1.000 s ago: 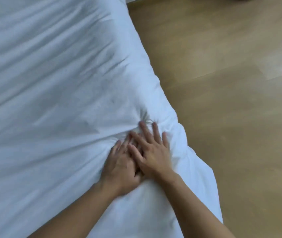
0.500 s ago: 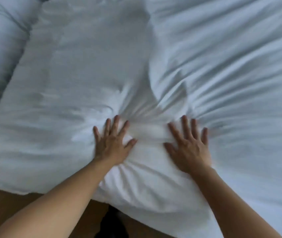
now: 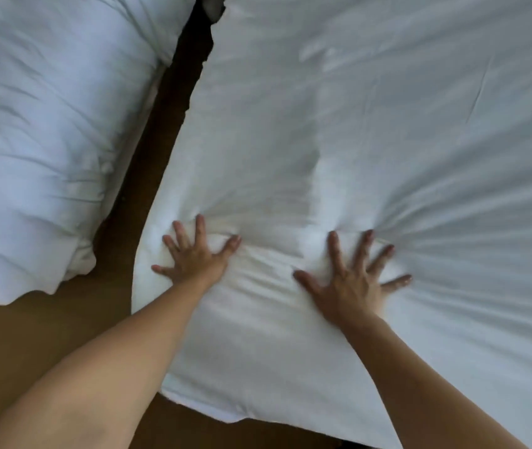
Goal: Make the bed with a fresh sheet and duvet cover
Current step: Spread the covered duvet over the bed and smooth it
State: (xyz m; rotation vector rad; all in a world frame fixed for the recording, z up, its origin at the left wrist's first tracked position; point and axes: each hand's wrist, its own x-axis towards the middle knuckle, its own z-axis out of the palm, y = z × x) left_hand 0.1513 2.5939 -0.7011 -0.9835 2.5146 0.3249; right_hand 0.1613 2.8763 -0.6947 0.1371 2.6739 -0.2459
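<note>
A white duvet in its cover fills the middle and right of the view, its near corner hanging over the bed's edge. My left hand presses flat on it near the left edge, fingers spread. My right hand presses flat a little to the right, fingers spread wide. Creases fan out from both hands across the fabric.
A second bed with white bedding lies at the left. A narrow dark gap separates the two beds. Brown wooden floor shows at the lower left, under my left forearm.
My hands were stacked together at the duvet's right edge a second ago. They now press apart near its left edge, spread wider than half a second ago. The view has swung left.
</note>
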